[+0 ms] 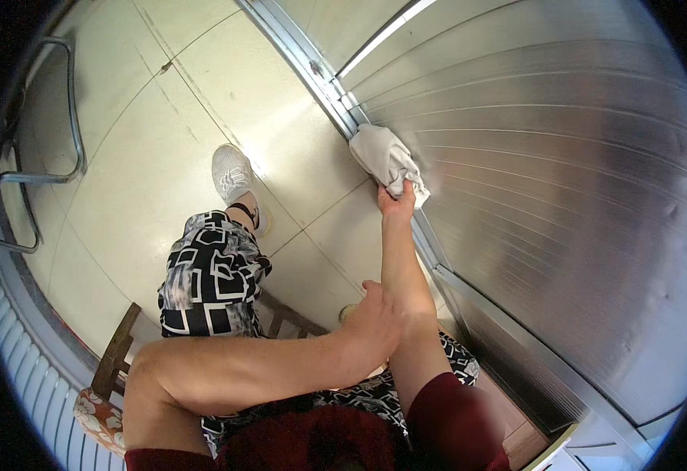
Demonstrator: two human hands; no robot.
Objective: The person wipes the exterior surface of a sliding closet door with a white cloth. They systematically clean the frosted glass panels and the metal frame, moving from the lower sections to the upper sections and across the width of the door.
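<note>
Nearest, the left hand (371,331) lies against the right forearm near the elbow; its fingers are partly hidden, so I cannot tell whether they clasp the arm, and no object shows in it. Farther out, the right hand (397,202) grasps the near end of the cloth (382,151) between thumb and fingers. The step in hand looks like wiping the foot of the metal panel (532,180) and its rail (320,78). The next move seems to call for a firm hold and steady pressure along that edge, with the loose folds kept gathered. The cloth is pale grey-white, limp and creased, bunched at the hand and spread smoother toward its far end. It rests along the rail, against the panel, beyond the right hand.
</note>
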